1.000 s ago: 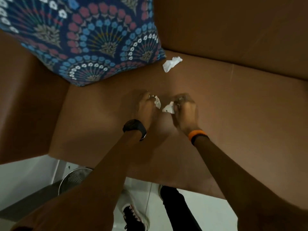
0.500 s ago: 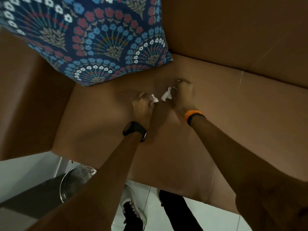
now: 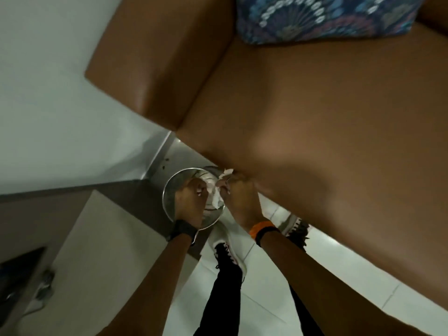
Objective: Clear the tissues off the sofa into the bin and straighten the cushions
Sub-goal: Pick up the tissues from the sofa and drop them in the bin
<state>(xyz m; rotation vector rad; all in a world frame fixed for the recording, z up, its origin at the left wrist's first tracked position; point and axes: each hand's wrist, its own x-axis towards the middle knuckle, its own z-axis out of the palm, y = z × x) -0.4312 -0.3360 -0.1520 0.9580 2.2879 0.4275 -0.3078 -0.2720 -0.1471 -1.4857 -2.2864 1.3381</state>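
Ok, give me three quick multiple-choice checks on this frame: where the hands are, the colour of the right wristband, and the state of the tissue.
1. Where are the hands?
A. On the cushion
B. Over the bin
C. On the sofa armrest

2. What colour is the right wristband?
A. Orange
B. Green
C. White

3. What state is the tissue in?
A. Lying flat on the sofa seat
B. Crumpled, at the right hand's fingers
C. Lying on the floor tiles

Answers:
1 B: the left hand and right hand are both above the round metal bin beside the sofa, far from the cushion.
2 A: the wristband is orange, with a black band next to it.
3 B: the tissue is a white crumpled wad at the fingers over the bin's mouth.
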